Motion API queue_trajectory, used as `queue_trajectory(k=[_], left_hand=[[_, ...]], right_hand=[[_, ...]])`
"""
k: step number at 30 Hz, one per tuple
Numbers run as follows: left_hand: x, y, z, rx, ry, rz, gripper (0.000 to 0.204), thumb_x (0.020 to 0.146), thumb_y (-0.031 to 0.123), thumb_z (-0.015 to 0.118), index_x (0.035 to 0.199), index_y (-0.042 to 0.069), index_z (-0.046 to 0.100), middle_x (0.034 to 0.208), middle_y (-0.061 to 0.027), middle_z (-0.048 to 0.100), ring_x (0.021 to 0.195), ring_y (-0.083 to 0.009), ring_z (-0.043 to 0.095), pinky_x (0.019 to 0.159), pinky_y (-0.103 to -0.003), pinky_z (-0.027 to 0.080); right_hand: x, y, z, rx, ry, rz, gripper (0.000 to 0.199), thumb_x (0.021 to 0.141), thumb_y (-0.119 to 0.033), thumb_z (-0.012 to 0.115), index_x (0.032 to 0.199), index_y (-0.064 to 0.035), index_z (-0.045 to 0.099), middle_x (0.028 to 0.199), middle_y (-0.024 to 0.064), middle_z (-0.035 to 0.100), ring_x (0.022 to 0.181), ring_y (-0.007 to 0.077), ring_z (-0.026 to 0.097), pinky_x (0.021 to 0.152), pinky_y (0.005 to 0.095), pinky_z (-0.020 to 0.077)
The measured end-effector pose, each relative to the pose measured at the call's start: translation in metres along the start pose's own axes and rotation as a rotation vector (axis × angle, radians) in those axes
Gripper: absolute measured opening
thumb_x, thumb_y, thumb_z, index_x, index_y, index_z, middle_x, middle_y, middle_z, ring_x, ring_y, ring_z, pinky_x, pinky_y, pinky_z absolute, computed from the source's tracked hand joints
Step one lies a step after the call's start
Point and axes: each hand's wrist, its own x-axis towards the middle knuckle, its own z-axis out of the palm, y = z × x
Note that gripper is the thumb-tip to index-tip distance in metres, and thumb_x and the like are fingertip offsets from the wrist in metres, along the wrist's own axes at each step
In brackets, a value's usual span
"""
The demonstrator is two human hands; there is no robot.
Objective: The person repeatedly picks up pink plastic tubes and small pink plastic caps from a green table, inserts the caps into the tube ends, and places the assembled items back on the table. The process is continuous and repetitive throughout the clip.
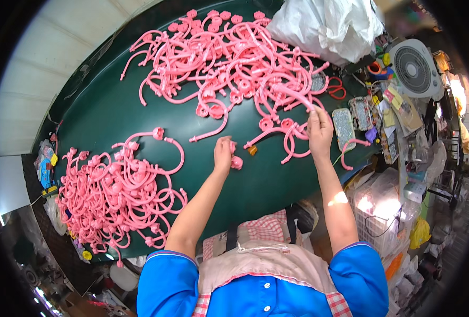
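Note:
My left hand [223,154] is closed over the middle of the table, with small pink flower-shaped plastic pieces [236,162] showing at its inner side. Farther right, my right hand [320,127] pinches the end of a pink curved plastic tube [295,95], which arches back over the far pile. That far pile of pink tubes [192,63] is tangled, with cup-like flower pieces among it. A second pink pile [118,195], with flower pieces on the tubes, lies at the left. Near my left hand sits a small amber-brown object [252,150].
The dark green table [107,108] has a raised rim at the far left. A white plastic bag [329,29] lies at the back right. Red-handled scissors [337,89], speckled boxes [343,127] and a grey fan [415,67] are on the right. A plastic crate [374,203] stands below.

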Motion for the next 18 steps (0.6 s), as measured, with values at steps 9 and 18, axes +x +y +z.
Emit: queue_trajectory(k=[9, 18], left_hand=[[-0.055, 0.025, -0.013, -0.697, -0.307, -0.216, 0.044, 0.108, 0.044, 0.05, 0.113, 0.002, 0.065, 0.095, -0.0108, 0.069, 0.083, -0.0185, 0.064, 0.075, -0.032, 0.055], [-0.098, 0.006, -0.028, -0.736, -0.359, -0.158, 0.029, 0.107, 0.03, 0.055, 0.102, 0.002, 0.063, 0.09, -0.0099, 0.066, 0.079, -0.0165, 0.062, 0.066, -0.029, 0.049]], right_hand=[[-0.157, -0.06, 0.05, -0.226, -0.286, 0.136, 0.025, 0.101, -0.018, 0.07, 0.116, 0.0014, 0.074, 0.074, -0.0061, 0.058, 0.06, -0.0001, 0.049, 0.048, 0.0171, 0.0433], [-0.218, -0.024, 0.066, -0.294, -0.122, 0.069, 0.023, 0.104, -0.012, 0.062, 0.113, 0.0067, 0.071, 0.083, -0.0014, 0.064, 0.071, 0.0023, 0.053, 0.058, 0.0204, 0.0548]])
